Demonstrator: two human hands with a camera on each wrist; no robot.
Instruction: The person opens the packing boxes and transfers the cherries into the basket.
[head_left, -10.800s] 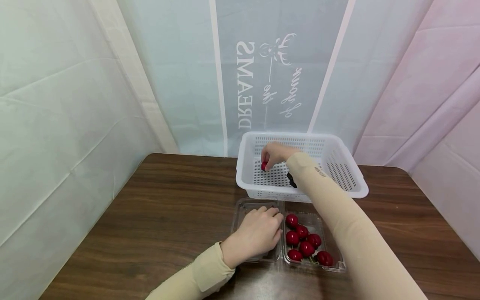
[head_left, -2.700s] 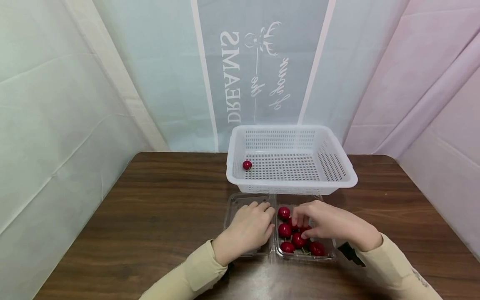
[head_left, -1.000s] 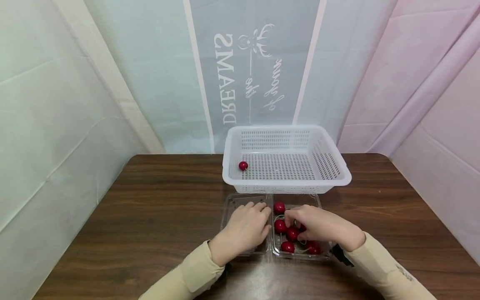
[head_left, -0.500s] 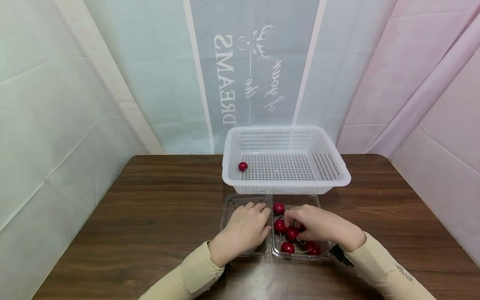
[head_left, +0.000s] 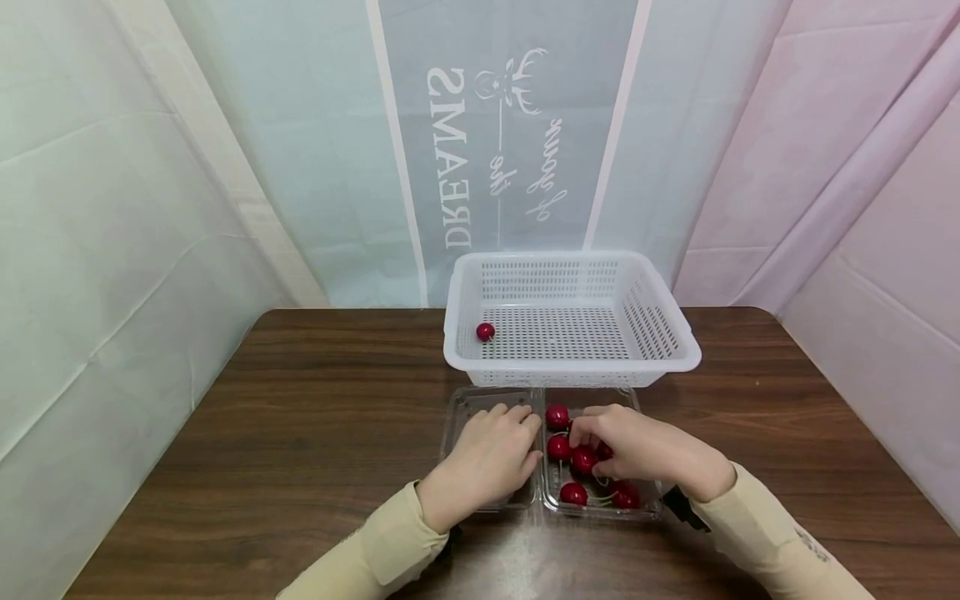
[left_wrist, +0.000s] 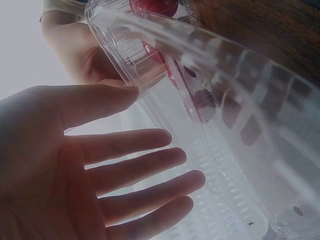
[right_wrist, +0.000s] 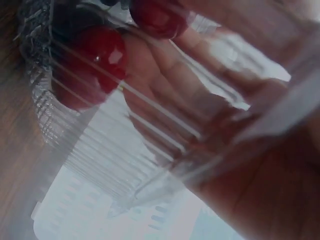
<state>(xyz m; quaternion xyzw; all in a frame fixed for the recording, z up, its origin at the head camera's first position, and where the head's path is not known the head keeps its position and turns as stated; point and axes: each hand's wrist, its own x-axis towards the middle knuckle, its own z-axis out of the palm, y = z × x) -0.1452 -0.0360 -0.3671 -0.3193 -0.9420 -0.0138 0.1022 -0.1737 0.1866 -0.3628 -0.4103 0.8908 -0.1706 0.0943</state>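
Observation:
My left hand (head_left: 483, 458) lies over the lid half (head_left: 453, 433) of a clear plastic clamshell box, its fingers spread straight in the left wrist view. My right hand (head_left: 645, 446) reaches down into the other half (head_left: 551, 504), thumb and fingers curled on either side of a red cherry (head_left: 584, 460). Around it lie several more cherries, among them a cherry (head_left: 557, 416) at the back and a cherry (head_left: 573, 493) at the front. Part of another is hidden under my right hand. The right wrist view shows a cherry (right_wrist: 92, 67) through the clear wall, near the fingers.
Behind the box stands a white perforated basket (head_left: 570, 367) with one cherry (head_left: 485, 332) at its left side. Brown wooden tabletop (head_left: 322, 400) extends to both sides. Pale cloth (head_left: 345, 167) hangs at the back and sides.
Since 10.8 seconds ago my right hand has left a cherry in the basket and come back to the box. In the last half second the cherry at its fingertips has risen slightly. The left hand stays.

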